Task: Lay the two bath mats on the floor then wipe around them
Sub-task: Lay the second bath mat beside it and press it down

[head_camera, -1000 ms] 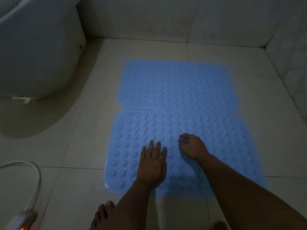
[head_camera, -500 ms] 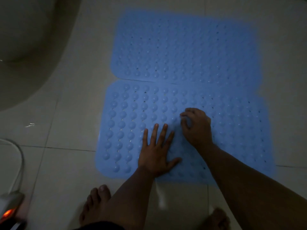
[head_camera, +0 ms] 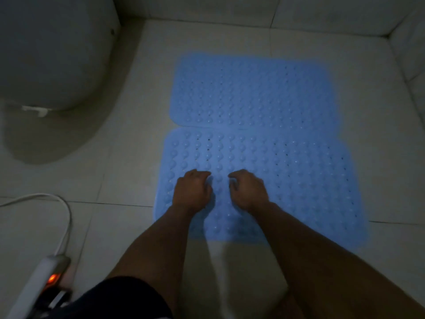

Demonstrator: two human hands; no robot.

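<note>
In the head view, two blue bath mats lie flat on the pale tiled floor (head_camera: 128, 143) in the centre and right of the frame: the far mat (head_camera: 250, 93) sits toward the upper middle, the near mat (head_camera: 299, 180) below it, their long edges touching or very nearly so along a seam across the middle of the picture. Both hands rest on the near mat, left of its centre. The left hand (head_camera: 192, 191) was spread flat on the studs half a second ago; now its fingers are curled under, the grip bunched against the mat surface. The right hand (head_camera: 249, 191) is curled the same way, as it was before, and the two have drawn level, side by side with a narrow strip of mat between them. Whether either grip is actually pinching the rubber or only pressing on it I cannot tell — the light is too dim. The change reads as a final pressing or small tug to seat the near mat against the far one, so the laying step looks all but done. No cloth is in view, so the wiping has not begun. At the upper left stands a white toilet base (head_camera: 53, 54); at the lower left a white cable (head_camera: 66, 217) runs to a power strip (head_camera: 39, 282) with a glowing orange switch — worth keeping dry once wiping starts.
</note>
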